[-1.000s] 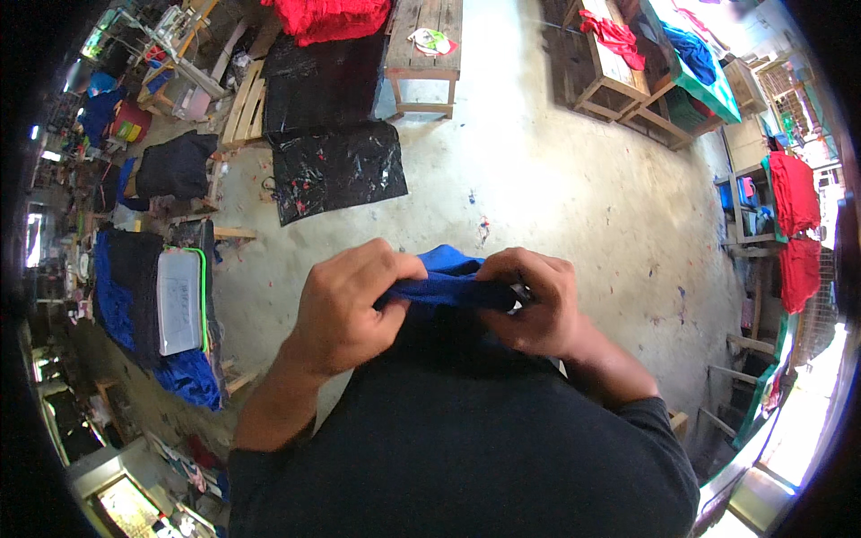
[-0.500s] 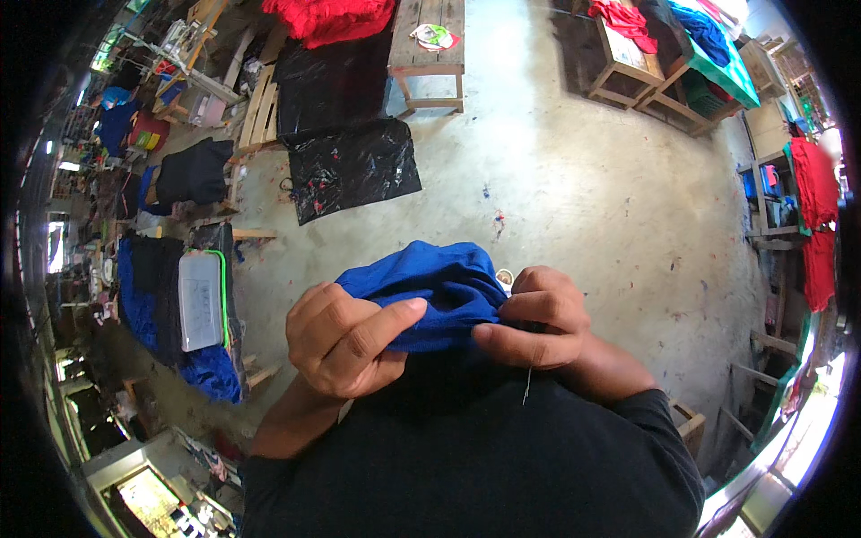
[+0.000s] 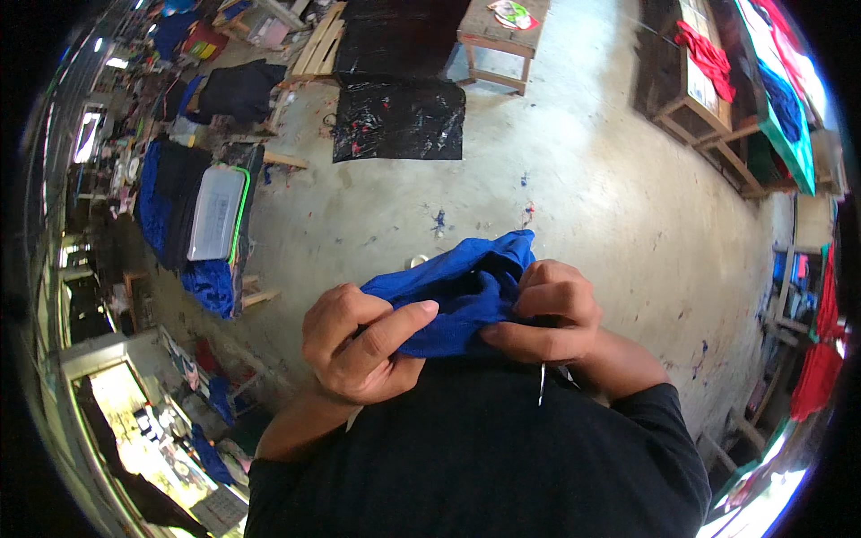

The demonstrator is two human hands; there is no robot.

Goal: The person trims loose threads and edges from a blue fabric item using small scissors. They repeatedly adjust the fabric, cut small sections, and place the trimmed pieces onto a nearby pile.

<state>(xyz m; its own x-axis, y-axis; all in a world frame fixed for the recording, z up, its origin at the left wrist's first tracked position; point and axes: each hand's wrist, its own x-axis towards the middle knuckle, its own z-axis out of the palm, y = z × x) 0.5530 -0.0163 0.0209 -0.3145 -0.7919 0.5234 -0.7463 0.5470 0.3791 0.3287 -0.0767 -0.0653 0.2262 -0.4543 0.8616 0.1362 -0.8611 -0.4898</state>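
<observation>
A piece of blue cloth point(image 3: 453, 334) is held up in front of my chest, bunched, with a dark hollow fold in its middle. My left hand point(image 3: 363, 345) pinches its left end, thumb and forefinger pressed on the fabric. At the right end, my right hand point(image 3: 558, 316) grips the cloth between thumb and curled fingers. Below the right hand hangs a thin, silvery, pointed thing point(image 3: 542, 386); its upper part is hidden by the hand, so its kind cannot be told.
Black plastic sheeting point(image 3: 399, 121) lies on the concrete floor ahead, beside a wooden table point(image 3: 502, 45). To the left, a clear bin with a green rim point(image 3: 218, 215) rests among dark and blue cloth. Tables with red cloth point(image 3: 706, 61) stand at the far right.
My view has turned and tilted, so the surroundings sit higher and farther right. Both hands keep their hold on the blue cloth, whose far edge now rises toward the right.
</observation>
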